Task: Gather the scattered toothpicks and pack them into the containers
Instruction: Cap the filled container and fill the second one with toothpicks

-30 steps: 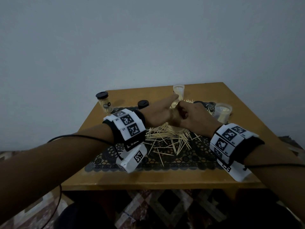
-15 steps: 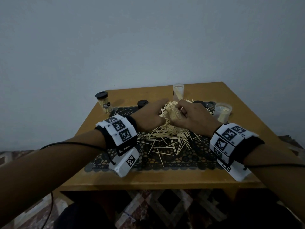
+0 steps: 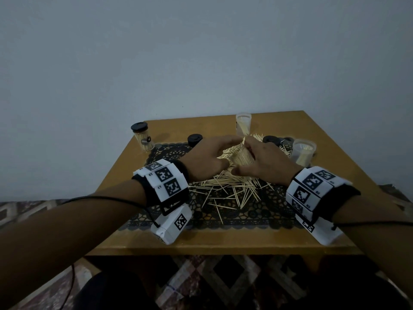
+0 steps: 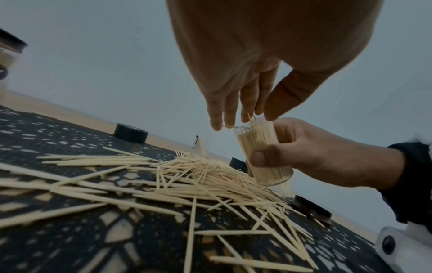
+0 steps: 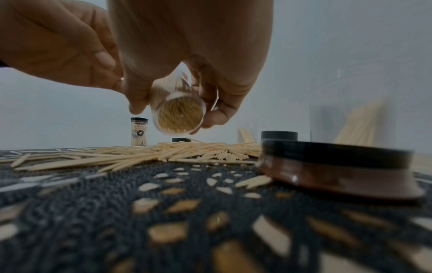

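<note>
Your right hand (image 4: 322, 158) is wrapped around a clear container (image 4: 263, 153), thumb across its front, the tube packed with toothpicks and held tilted above the pile of toothpicks (image 3: 228, 182). Your left hand (image 3: 207, 157) has its fingers (image 4: 224, 110) straight and loose, tips just at the container's mouth, gripping nothing that I can see. Half a second ago a fan of picks stuck up between your hands; now that fan is gone and the packed tube shows instead, and your left wrist has come nearer to you. The pile lies scattered on the dark lace mat (image 3: 257, 218), under and in front of both hands. On the wooden table (image 3: 223, 245), a capped jar (image 3: 143, 139) stands far left, an open container (image 3: 243, 125) at the back, another open one (image 3: 302, 152) far right, each with picks inside. Loose black lids: one (image 3: 194, 139) left of your hands, another (image 5: 336, 166) to their right.
</note>
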